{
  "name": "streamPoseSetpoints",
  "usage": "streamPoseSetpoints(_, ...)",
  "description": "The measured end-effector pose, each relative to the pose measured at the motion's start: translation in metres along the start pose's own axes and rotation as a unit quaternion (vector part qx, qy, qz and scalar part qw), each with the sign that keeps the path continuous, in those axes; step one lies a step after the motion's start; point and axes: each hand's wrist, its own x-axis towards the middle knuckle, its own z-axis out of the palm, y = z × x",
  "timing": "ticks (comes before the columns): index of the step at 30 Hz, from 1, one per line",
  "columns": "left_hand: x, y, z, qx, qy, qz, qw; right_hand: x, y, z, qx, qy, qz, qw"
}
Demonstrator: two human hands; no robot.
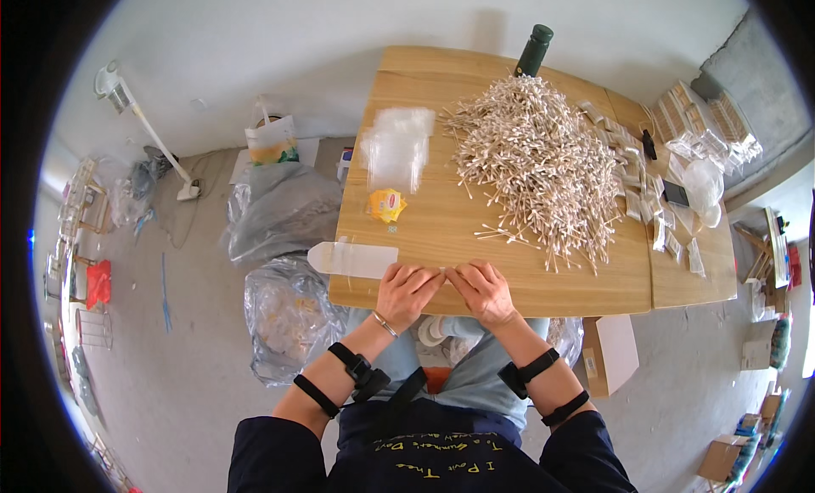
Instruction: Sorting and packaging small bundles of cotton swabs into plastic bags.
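Over the front edge of the wooden table, my left hand (409, 291) and my right hand (481, 291) meet with their fingertips nearly touching. Both sets of fingers are pinched closed; whatever lies between them is too small to make out. Just left of my left hand, a white flat piece with a rounded end (352, 259) sticks out past the table's left edge. Beyond my hands lies a large heap of cotton swabs (539, 162). Clear plastic bags (397, 145) are stacked at the left, with small yellow cards (387, 205) in front of them.
The wooden table (450, 230) carries a dark green bottle (534, 50) at the back. Small filled packets (632, 174), a black phone (676, 193) and clear boxes (696, 123) lie right. Grey plastic bags (284, 208) stand on the floor left; a cardboard box (609, 357) sits below right.
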Motion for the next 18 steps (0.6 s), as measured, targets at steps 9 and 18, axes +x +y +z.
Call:
streamPoseSetpoints(9,0.0,0.005,0.012,-0.045,0.0,-0.113,0.993,0.001,-0.001,0.005,-0.003,-0.017,0.004,1.0)
streamPoseSetpoints(18,0.006,0.0,0.008,-0.052,0.026,-0.045,0.997,0.001,-0.002,0.006,-0.012,0.007,0.009,1.0)
